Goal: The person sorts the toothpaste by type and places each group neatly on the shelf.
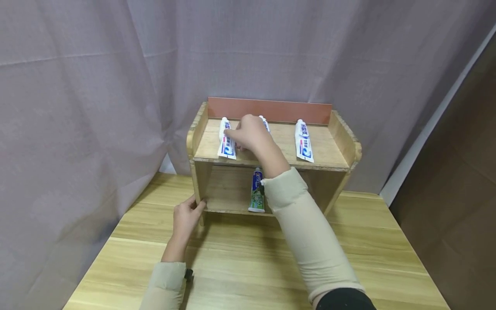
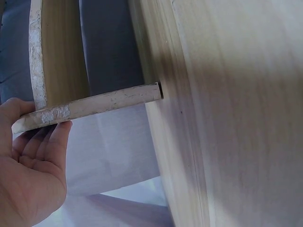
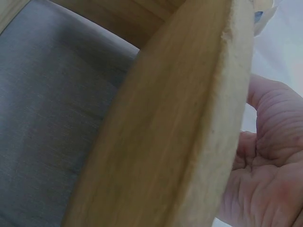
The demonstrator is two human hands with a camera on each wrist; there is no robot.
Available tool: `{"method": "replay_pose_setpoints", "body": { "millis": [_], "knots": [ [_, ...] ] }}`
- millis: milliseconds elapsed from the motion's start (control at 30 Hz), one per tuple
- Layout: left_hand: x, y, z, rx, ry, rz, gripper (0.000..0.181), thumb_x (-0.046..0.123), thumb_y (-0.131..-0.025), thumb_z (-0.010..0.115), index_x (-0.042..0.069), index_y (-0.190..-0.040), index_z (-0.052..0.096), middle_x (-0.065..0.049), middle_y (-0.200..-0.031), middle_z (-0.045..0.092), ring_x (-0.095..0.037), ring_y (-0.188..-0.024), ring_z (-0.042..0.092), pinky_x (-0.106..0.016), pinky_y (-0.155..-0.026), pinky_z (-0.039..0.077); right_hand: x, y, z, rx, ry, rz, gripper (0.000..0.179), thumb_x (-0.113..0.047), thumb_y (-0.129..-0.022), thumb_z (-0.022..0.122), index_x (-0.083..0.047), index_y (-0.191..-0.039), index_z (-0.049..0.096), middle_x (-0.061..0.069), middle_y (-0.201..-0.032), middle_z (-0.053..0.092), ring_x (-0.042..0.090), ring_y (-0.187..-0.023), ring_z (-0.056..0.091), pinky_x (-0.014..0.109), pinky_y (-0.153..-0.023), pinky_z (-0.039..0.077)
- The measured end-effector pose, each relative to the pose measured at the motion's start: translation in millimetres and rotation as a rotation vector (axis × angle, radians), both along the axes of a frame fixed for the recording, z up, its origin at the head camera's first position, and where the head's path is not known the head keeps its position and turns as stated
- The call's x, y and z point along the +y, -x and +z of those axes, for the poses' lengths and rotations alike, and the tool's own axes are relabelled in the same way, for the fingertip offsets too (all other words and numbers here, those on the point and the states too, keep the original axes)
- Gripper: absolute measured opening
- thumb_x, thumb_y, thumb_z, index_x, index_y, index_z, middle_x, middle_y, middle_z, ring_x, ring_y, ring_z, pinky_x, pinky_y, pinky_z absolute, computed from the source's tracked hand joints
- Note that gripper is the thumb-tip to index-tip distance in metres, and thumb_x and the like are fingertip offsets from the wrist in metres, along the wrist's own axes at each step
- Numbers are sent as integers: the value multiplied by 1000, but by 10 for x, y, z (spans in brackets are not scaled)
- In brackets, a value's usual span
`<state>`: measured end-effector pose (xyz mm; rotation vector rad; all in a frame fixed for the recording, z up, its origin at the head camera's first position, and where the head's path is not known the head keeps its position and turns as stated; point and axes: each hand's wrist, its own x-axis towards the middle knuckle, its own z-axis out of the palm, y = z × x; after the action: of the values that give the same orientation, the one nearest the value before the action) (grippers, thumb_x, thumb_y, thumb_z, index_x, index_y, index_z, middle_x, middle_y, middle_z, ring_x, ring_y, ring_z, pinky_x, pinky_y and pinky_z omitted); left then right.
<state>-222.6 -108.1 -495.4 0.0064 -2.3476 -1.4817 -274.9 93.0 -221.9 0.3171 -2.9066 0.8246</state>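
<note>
A two-tier wooden shelf (image 1: 201,183) stands on the table. My left hand (image 1: 186,219) grips its left side panel near the lower board; in the left wrist view the panel (image 2: 99,103) runs between thumb and fingers. My right hand (image 1: 252,134) reaches over the top board, thumb on the leftmost white-and-blue toothpaste tube (image 1: 227,148), its other fingers curled and partly hidden. Just behind this hand a second white tube (image 1: 265,123) is mostly covered. Farther right lies a third white tube (image 1: 304,141). In the right wrist view, a wooden board hides the fingertips of the hand (image 3: 270,161).
On the lower tier lies a blue-and-green toothpaste tube (image 1: 256,193), beside the right sleeve. A reddish-brown strip (image 1: 271,110) closes the back of the top tier. Grey curtain (image 1: 97,107) hangs behind, and the wooden table (image 1: 232,267) extends in front.
</note>
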Motion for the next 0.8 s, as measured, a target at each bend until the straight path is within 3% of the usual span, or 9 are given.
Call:
{"method": "replay_pose_setpoints", "body": {
  "millis": [267, 467, 800],
  "knots": [
    [-3, 3, -10, 14, 17, 4, 35, 22, -95, 69, 6, -126, 70, -23, -106, 73, -33, -92, 74, -34, -70, 64, 40, -60, -17, 33, 19, 11, 40, -42, -94, 66, -13, -68, 73, 3, -61, 69, 15, -50, 60, 26, -49, 43],
    [-1, -10, -22, 20, 16, 4, 35, 20, -94, 70, 4, -125, 70, -24, -106, 73, -34, -92, 74, -33, -71, 64, 73, -82, -40, 44, 64, 35, 37, -40, -95, 66, -12, -74, 74, 5, -64, 71, 17, -53, 64, 28, -58, 47],
    [-9, -1, -21, 37, 22, -1, 35, 20, -94, 70, 5, -125, 70, -24, -105, 73, -33, -89, 75, -32, -68, 64, 131, -264, -52, 84, 183, 52, 32, -37, -95, 67, -9, -81, 70, 4, -67, 70, 19, -54, 66, 28, -53, 57]
  ]
}}
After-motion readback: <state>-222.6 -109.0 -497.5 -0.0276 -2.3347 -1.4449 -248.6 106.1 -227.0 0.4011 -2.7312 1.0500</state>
